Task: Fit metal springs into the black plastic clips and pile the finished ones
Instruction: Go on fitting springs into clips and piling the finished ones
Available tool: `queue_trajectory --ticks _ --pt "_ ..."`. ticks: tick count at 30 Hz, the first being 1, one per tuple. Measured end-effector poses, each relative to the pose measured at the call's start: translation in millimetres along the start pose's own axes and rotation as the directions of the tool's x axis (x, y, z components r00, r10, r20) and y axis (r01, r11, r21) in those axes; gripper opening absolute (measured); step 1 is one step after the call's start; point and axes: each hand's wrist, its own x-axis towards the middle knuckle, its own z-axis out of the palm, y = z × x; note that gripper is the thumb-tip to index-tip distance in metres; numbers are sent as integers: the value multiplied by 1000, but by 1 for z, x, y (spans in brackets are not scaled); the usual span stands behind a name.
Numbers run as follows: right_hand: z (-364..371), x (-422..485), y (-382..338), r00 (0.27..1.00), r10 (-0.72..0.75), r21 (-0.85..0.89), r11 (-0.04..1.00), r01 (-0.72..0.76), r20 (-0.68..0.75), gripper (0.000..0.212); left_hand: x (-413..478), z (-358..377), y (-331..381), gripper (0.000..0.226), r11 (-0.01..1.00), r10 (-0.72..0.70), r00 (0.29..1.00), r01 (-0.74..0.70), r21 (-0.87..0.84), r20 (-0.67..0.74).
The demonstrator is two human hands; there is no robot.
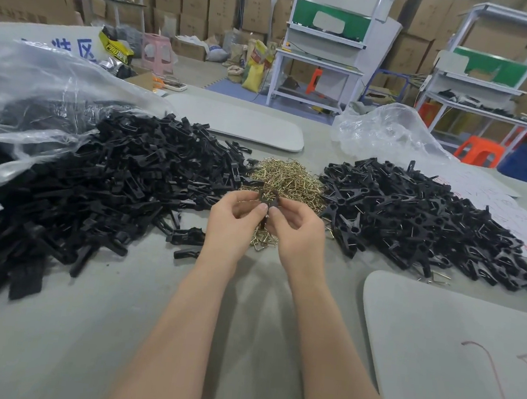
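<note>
Pinching one black clip [268,199] between them, the left hand [232,220] and right hand [297,232] hold it just above the near edge of the brass spring pile [285,179] — fingers [259,211] of both curled round it. Loose clip parts [111,177] heap on the left beside a clear bag [33,84]; finished clips [416,215] are piled at the right of the grey surface [244,311].

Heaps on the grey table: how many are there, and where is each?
3. Black plastic clip pieces heaped on the left, brass-coloured metal springs in the centre, black spring-fitted clips on the right. The clear plastic bag may hide more.
</note>
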Motion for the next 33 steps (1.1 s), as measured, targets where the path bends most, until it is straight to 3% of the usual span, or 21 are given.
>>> queue_trajectory --ticks 5,9,14,18,21,23,25,26,28,30,33 --pt "-3 1 -3 999 20 43 999 -21 28 24 1 -3 0 19 1000 -3 1000 3 -4 -3" --pt "-3 -1 -5 998 -50 -68 996 52 41 19 2 -2 -1 20 999 -27 1000 27 -26 13" --pt "-6 1 -5 999 -33 -116 993 36 29 17 2 -4 -1 15 999 -20 1000 21 -43 22" --pt "-12 4 -10 987 108 114 986 -122 120 18 1 -6 4 9 986 -65 993 78 -145 95" --pt "-19 6 -16 944 221 312 904 -293 246 15 0 -8 8 9 955 -120 965 176 -237 233" --pt "-21 6 -18 924 286 410 833 -371 255 9 -2 -8 11 7 937 -150 938 236 -257 313" --pt "-20 7 -17 919 330 454 799 -394 217 7 -3 -8 14 7 911 -168 947 255 -323 274" --pt "-20 7 -14 934 318 388 850 -356 161 10 -2 -10 15 7 881 -180 959 257 -398 219" --pt "-18 7 -6 984 174 -48 984 -172 41 20 3 -17 18 9 765 -232 964 262 -589 127" --pt "-12 2 3 992 25 -519 854 42 121 27 7 -25 20 13 609 -305 947 273 -745 98" --pt "8 -3 15 955 103 -791 588 167 278 39 7 -30 22 12 412 -376 916 303 -860 142"
